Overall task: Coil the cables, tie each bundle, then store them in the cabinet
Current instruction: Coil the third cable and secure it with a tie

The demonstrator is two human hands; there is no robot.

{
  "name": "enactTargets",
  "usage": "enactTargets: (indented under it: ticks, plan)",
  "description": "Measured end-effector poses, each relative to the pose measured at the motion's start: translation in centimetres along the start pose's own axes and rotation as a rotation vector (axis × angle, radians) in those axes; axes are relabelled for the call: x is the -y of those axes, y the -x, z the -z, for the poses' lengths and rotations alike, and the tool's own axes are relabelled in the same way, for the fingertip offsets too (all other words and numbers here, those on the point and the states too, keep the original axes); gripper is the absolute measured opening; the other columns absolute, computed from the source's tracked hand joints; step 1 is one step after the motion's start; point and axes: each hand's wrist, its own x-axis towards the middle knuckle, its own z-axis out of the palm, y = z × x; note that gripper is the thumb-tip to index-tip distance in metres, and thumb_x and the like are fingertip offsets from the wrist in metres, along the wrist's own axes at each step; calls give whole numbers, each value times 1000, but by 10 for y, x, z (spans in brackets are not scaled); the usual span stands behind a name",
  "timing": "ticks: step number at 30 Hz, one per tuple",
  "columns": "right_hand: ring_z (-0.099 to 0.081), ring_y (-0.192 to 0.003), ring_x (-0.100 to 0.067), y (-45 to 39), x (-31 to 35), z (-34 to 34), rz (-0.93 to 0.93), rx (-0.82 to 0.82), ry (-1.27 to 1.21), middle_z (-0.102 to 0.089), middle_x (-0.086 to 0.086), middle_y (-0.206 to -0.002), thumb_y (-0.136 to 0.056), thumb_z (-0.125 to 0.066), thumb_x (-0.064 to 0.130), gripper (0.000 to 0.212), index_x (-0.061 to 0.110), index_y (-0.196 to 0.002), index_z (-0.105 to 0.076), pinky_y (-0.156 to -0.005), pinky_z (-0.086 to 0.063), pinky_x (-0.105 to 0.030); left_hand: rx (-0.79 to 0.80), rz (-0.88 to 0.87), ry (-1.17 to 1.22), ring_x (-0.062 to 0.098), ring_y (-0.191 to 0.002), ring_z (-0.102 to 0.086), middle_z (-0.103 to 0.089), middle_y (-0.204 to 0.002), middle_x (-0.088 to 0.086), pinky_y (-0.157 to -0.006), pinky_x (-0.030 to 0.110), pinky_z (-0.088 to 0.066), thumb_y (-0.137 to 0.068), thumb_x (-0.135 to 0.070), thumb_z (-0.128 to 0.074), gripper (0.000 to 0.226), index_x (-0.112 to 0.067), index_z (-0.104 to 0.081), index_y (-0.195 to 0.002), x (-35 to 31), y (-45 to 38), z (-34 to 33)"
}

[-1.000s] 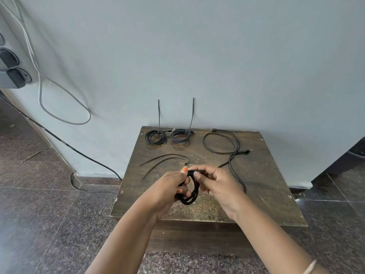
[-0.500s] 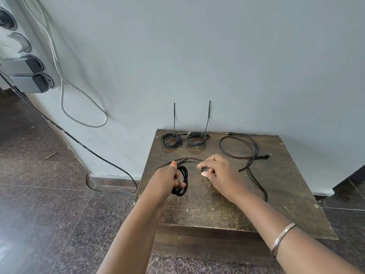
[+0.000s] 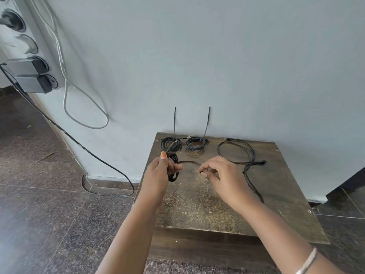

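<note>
Hands work over the middle of the desk (image 3: 227,210). Left hand (image 3: 158,175) grips a black cable coil (image 3: 173,171), with one plug end sticking up past the thumb. Right hand (image 3: 221,175) pinches the tip of a thin black tie (image 3: 189,162) lying on the desk. 2 tied coils (image 3: 171,144) (image 3: 196,143) sit at the back edge. 1 loose cable (image 3: 246,155) lies near the back right corner.
</note>
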Motion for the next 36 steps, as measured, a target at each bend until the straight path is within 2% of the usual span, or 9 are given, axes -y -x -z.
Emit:
enactTargets:
  ticks: [2, 4, 9, 14, 18, 22, 26, 31, 36]
  plan:
    - [-60, -76, -1, 9, 6, 10, -17, -1, 24, -62, 12, -97, -88, -66, 16, 12, 25, -94, -72, -67, -52, -20, -23, -38, -20, 9, -81, -69, -75, -77, 0, -70, 21, -36, -102, -38, -30, 42, -15, -49, -73, -2, 3, -2]
    - [-58, -77, 2, 19, 9, 19, -51, -21, 42, -62, 14, -96, -88, -66, 18, 11, 25, -94, -72, -66, -49, -14, -46, -68, -42, 9, -80, -69, -75, -80, -2, -66, 20, -35, -102, -38, -30, 42, -14, -49, -74, -3, 4, -5]
    - [-55, -77, 6, 42, 6, 33, -180, -89, 53, -64, 14, -93, -87, -68, 15, 13, 27, -90, -72, -61, -41, -5, -85, -157, -73, 7, -79, -68, -72, -85, -7, -67, 24, -43, -101, -41, -30, 43, -13, -55, -81, -2, 5, -8]
    - [-59, -74, 4, 52, 0, 39, -250, -158, 5, -66, 12, -88, -84, -71, 12, 14, 26, -85, -72, -63, -41, -7, -123, -225, -91, 17, -85, -67, -71, -86, -5, -74, 30, -48, -101, -38, -31, 38, -24, -52, -74, -2, 6, -9]
    - [-60, -74, 4, 55, -5, 40, -276, -190, -29, -66, 15, -87, -82, -73, 12, 15, 28, -84, -72, -62, -42, -7, -155, -238, -191, 14, -88, -65, -70, -90, -8, -77, 34, -47, -100, -44, -30, 37, -31, -51, -72, 1, 6, -8]
    - [-59, -73, 8, 55, -9, 42, -302, -198, -53, -65, 18, -86, -82, -73, 15, 16, 30, -82, -72, -63, -41, -2, -181, -261, -348, 7, -77, -59, -66, -89, -11, -70, 35, -44, -99, -45, -29, 35, -30, -49, -75, 3, 6, -10]
    - [-57, -81, 14, 54, -9, 45, -304, -208, -83, -65, 20, -83, -81, -74, 14, 17, 31, -81, -73, -66, -40, 1, -192, -277, -418, 20, -84, -55, -63, -93, -3, -72, 37, -40, -100, -42, -29, 36, -20, -52, -84, 3, 7, -13]
    - [-55, -81, 17, 56, -5, 43, -294, -157, -95, -65, 20, -82, -81, -74, 17, 19, 36, -80, -71, -64, -40, 0, -157, -333, -520, 23, -73, -48, -49, -77, -1, -63, 35, -30, -101, -38, -30, 34, -16, -48, -82, 1, 16, -22]
    - [-59, -78, 11, 56, 2, 42, -285, -119, -178, -68, 19, -80, -82, -73, 17, 16, 33, -82, -73, -61, -41, -2, -144, -384, -571, 26, -80, -49, -52, -89, 4, -70, 36, -35, -101, -32, -32, 32, -11, -52, -86, 2, 19, -30]
